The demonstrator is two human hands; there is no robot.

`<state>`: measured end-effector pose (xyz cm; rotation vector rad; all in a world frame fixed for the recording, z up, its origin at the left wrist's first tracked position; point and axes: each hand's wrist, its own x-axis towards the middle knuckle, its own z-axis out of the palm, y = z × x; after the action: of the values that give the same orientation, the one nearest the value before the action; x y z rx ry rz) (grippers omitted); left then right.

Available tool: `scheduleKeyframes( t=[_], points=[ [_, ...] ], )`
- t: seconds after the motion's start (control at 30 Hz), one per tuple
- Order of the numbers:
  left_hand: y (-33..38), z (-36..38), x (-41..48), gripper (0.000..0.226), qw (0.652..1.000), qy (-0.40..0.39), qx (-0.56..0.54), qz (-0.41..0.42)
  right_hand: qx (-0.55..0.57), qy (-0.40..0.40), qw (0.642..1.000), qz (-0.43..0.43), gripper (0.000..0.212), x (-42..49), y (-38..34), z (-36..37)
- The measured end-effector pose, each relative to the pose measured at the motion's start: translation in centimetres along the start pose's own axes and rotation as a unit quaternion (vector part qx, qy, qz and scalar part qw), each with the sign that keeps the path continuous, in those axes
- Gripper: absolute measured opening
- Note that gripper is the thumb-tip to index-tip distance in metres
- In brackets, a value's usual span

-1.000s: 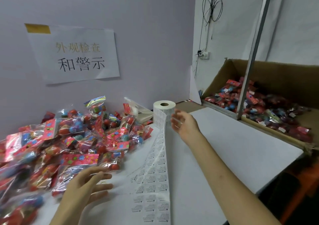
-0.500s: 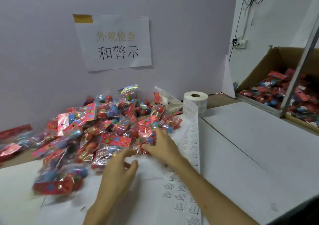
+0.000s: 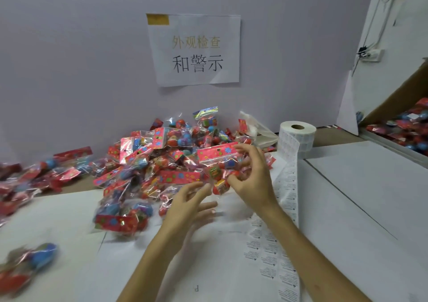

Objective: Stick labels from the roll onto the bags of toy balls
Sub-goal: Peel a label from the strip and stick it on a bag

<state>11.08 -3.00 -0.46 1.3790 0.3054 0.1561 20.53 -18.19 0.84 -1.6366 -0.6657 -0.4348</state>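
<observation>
The right hand [image 3: 251, 174] now grasps one bag of toy balls [image 3: 216, 160], fingers curled round its lower end, raised at the near edge of the pile of bags [image 3: 150, 163] to that hand's left. A second ago this hand was up at the label roll [image 3: 297, 137], which stands beyond it. The left hand [image 3: 190, 205] is released, fingers spread, just below the bag. The label strip [image 3: 288, 209] trails along the worktop [image 3: 359, 209] beside the right wrist. A bag seems chosen, with labelling yet to come.
</observation>
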Motion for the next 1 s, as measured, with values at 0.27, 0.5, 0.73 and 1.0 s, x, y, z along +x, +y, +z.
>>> scheduleKeyframes(
  t=[0.27,0.5,0.73,1.0],
  points=[
    [0.9,0.0,-0.2,0.044,0.988,0.136,0.0,0.07,0.008,-0.132,0.99,-0.047,0.089,-1.4,-1.1,2.0],
    [1.1,-0.5,-0.3,0.032,0.987,0.151,-0.013,0.06,0.058,-0.179,0.979,0.079,0.033,-1.1,-1.4,1.8],
    [1.1,-0.4,-0.2,0.015,0.992,0.112,-0.007,0.052,0.119,-0.207,0.958,0.158,0.013,-1.0,-1.4,1.7],
    [0.9,-0.3,0.0,0.008,0.993,0.097,0.041,0.052,0.114,-0.192,0.958,0.182,0.013,-1.1,-0.8,2.0]
  ],
)
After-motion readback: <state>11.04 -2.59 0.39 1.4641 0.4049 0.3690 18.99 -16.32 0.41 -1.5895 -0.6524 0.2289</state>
